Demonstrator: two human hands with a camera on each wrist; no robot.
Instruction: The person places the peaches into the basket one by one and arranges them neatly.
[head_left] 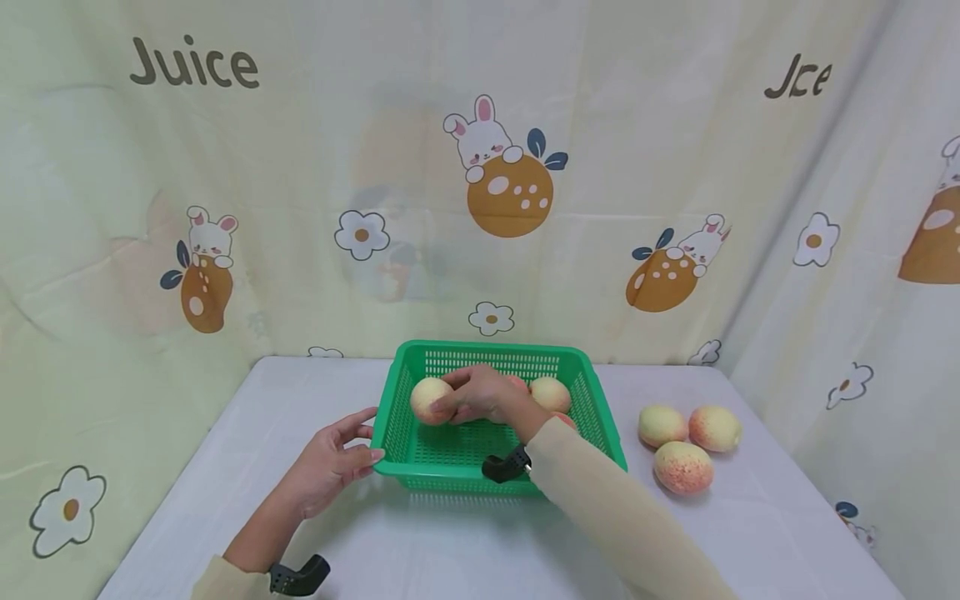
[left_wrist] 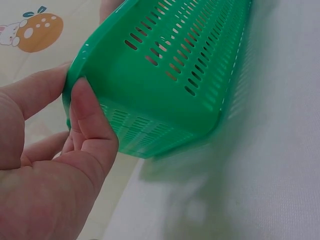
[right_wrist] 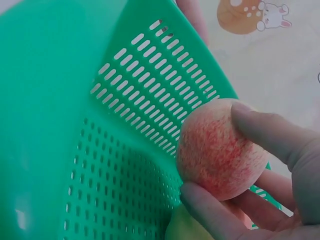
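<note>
My R hand has a peach pinched btwn thumb & fingertips, inside the green basket, over its L half; peach sits just L of my R fingers, & beyond & to the R of my L hand, a bit apart from it w/ the basket's L wall btwn; L hand grips the basket at its near-L corner, thumb on the front, fingers along the L side; R wrist view shows the held peach's red-speckled side, w/ part of a yellowish one right under it, can't tell if they touch; more peaches lie in the R half of the basket, partly hidden behind my R hand & wrist; 3 loose peaches are grouped on the white table, R of the basket, well apart from both hands; printed curtain hangs behind.
</note>
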